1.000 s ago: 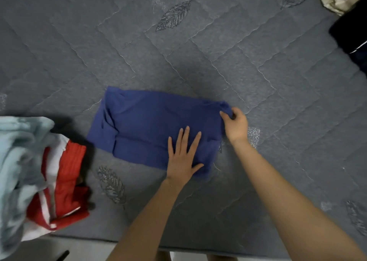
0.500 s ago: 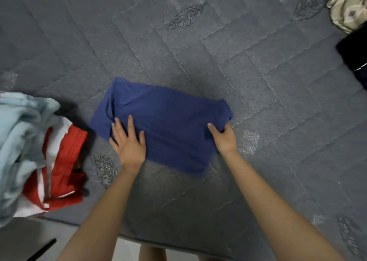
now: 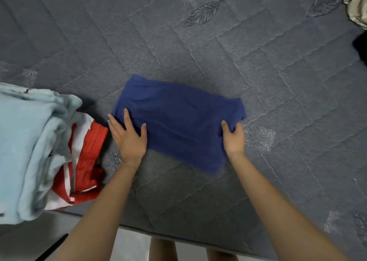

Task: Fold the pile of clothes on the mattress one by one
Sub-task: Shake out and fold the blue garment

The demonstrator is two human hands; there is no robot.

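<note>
The left hand (image 3: pixel 129 138) has slid flat to 9 o'clock on the blue garment (image 3: pixel 178 121), the right hand (image 3: pixel 234 138) pinching 3 o'clock, likely to fold.

A pale floor (image 3: pixel 131 244) shows along the bottom; a thin dark object (image 3: pixel 52 247) lies on it, lower left, too blurred to identify.

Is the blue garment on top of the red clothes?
No, the blue garment lies on the mattress, beside the red clothes.

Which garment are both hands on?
The dark blue garment: left hand rests flat on it, right hand pinches its edge. Light blue garment and red garment lie untouched.
</note>
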